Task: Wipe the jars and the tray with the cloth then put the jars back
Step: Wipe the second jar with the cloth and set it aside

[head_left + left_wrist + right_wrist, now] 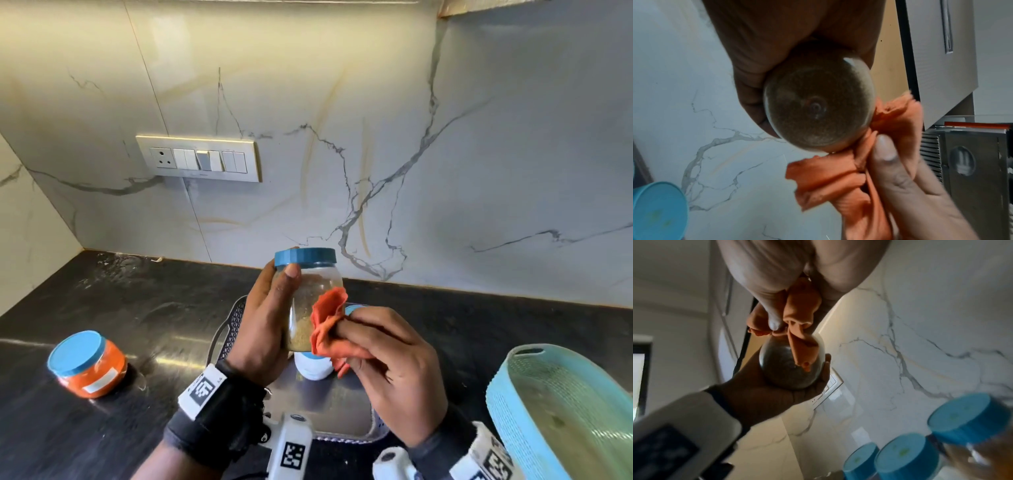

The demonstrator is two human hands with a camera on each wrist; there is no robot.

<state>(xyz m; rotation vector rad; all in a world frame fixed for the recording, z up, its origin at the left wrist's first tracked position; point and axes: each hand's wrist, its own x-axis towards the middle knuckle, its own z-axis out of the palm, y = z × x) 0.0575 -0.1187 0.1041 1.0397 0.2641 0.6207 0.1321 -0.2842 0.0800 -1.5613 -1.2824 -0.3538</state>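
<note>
My left hand (263, 329) grips a clear jar (313, 301) with a blue lid and tan powder, upright above the tray. From below its round base (818, 113) shows, wrapped by that hand (760, 68). My right hand (387, 356) pinches a bunched orange cloth (327, 318) against the jar's right side. In the right wrist view the cloth (801, 337) drapes over the jar's base (785, 368). A white jar (313, 366) stands on the dark tray (229, 329) below, partly hidden. An orange-filled jar (87, 363) with a blue lid sits on the counter at left.
A light blue plastic basket (534, 404) stands at the right front edge. Several blue-lidded jars (906, 456) show low in the right wrist view. A switch panel (198, 159) is on the marble wall behind the black counter (144, 308).
</note>
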